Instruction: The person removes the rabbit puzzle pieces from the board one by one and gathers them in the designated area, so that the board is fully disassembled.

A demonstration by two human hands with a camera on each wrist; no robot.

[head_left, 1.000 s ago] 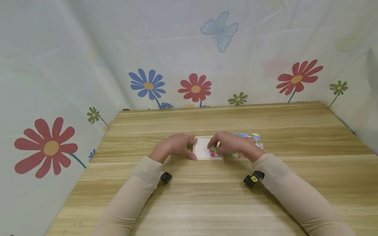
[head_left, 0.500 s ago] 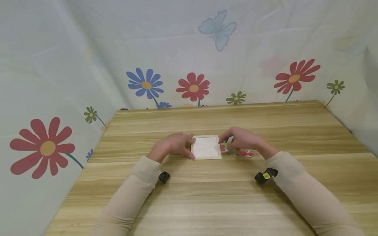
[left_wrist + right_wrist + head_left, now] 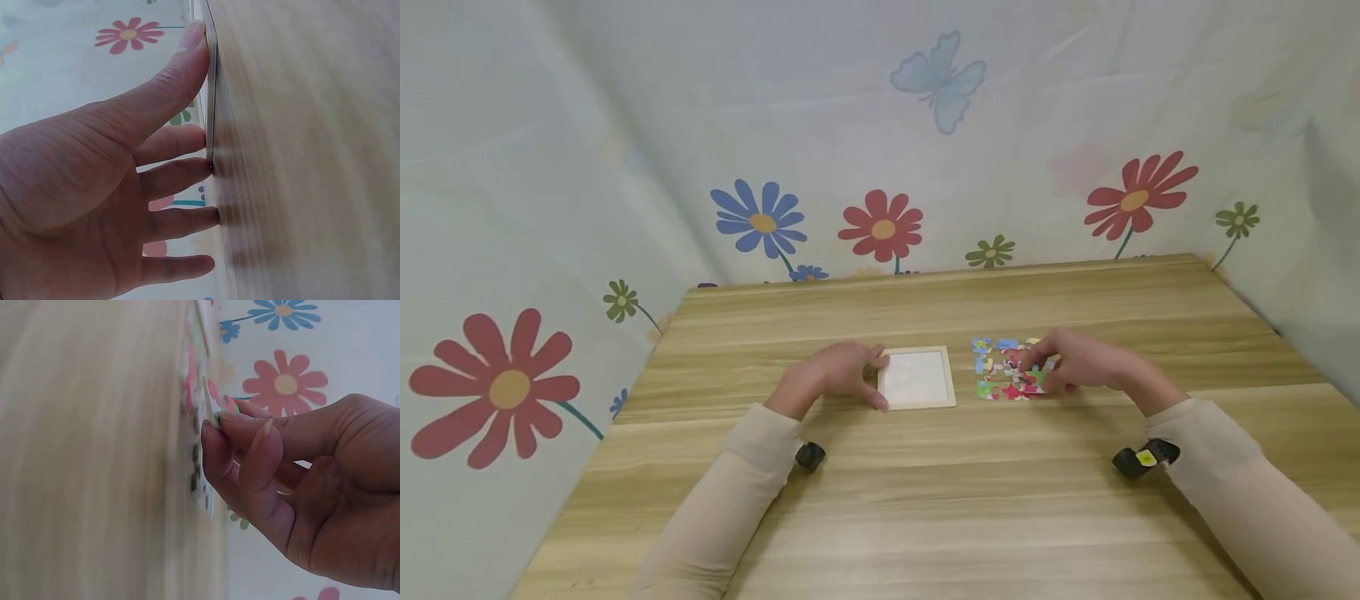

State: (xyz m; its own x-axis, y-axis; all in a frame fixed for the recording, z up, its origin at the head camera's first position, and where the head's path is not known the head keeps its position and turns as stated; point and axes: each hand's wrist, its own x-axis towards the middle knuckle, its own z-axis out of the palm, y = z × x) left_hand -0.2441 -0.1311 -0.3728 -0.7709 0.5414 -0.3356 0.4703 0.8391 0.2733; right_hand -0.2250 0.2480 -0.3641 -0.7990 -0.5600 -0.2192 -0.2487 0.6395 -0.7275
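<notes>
A square, pale wooden puzzle tray with a bare white inside lies flat on the table. My left hand rests at the tray's left edge, its fingers nearly straight; in the left wrist view the thumb lies on the tray's rim. To the right, my right hand is over a group of colourful puzzle pieces. Between thumb and fingers it pinches a puzzle piece with pink and green on it, tilted and just off the others. My right hand hides part of the group.
The wood-grain table reaches back to a white curtain printed with flowers. A strip of bare table separates the tray from the puzzle pieces. A black wrist camera sits below the left sleeve, another below the right.
My right hand has moved right from over the tray to the group of pieces, carrying the puzzle piece out of the tray. My left hand has stayed at the tray's left edge.
</notes>
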